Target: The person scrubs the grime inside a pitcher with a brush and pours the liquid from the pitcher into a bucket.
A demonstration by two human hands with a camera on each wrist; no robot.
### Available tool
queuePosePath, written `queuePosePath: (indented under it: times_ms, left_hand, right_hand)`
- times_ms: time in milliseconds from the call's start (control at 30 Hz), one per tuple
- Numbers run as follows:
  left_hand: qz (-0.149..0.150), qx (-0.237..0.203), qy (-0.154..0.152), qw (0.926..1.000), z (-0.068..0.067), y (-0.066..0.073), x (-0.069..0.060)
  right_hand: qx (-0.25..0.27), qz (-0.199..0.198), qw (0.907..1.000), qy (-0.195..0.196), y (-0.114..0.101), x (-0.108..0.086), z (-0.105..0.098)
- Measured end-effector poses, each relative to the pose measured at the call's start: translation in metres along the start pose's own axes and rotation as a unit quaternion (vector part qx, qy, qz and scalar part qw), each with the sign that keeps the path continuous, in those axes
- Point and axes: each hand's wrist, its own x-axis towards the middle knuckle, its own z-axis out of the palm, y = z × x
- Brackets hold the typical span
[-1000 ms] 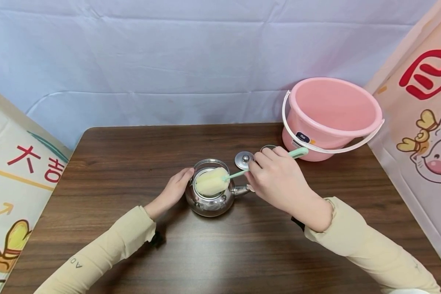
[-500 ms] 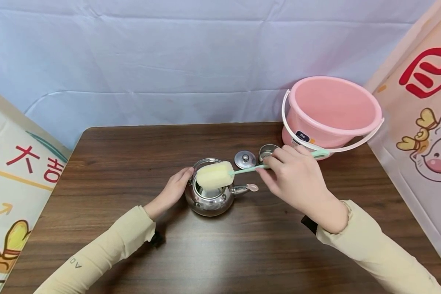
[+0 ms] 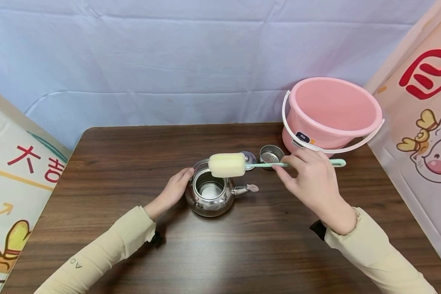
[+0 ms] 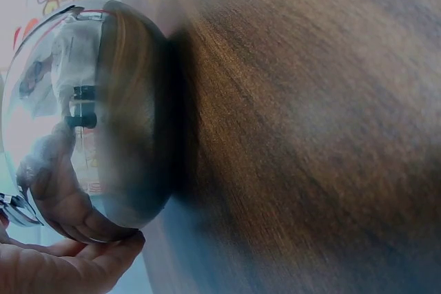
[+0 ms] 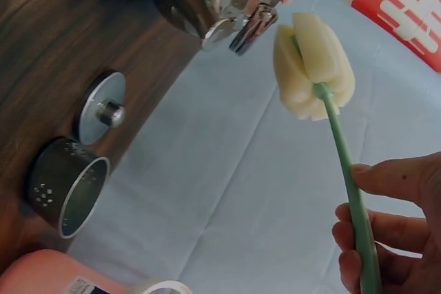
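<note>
A shiny steel teapot (image 3: 210, 207) stands upright on the table, its mouth uncovered and its spout towards the right. My left hand (image 3: 170, 190) rests against the pot's left side with the fingers fairly straight; in the left wrist view the fingertips (image 4: 127, 242) touch the round steel wall. Above the pot's far right rim hangs a sponge brush (image 3: 226, 165), pale yellow with a thin green handle. My right hand (image 3: 314, 179) pinches that handle between thumb and fingers. The sponge is clear of the pot's mouth and partly covers the small metal lid (image 3: 251, 157).
Beside the lid sits a perforated steel strainer cup (image 3: 272, 155). A pink bucket (image 3: 330, 110) with a white handle stands at the back right of the brown wooden table (image 3: 139, 151). Pale blue cloth (image 3: 161, 61) hangs behind, with printed panels at both sides.
The right hand has drawn the brush to the right and away from me, taking the sponge off the teapot's mouth. The strainer cup has come into fuller view. The left hand and pot stay still.
</note>
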Motion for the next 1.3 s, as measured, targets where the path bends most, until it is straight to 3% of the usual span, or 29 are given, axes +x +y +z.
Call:
queuePosePath:
  times_ms: [400, 800, 1300]
  left_hand:
    - [0.0, 0.006, -0.002, 1.0, -0.001, 0.001, 0.0]
    - [-0.006, 0.001, -0.008, 0.9999, -0.002, 0.001, -0.001]
    - [-0.005, 0.002, -0.015, 0.9999, -0.003, 0.001, -0.002]
  right_hand:
    - [0.019, 0.06, 0.9972, 0.04, 0.014, -0.008, 0.004]
    - [0.021, 0.131, 0.9912, 0.009, 0.034, -0.019, 0.002]
    - [0.006, 0.155, 0.9878, 0.001, 0.059, -0.032, -0.006]
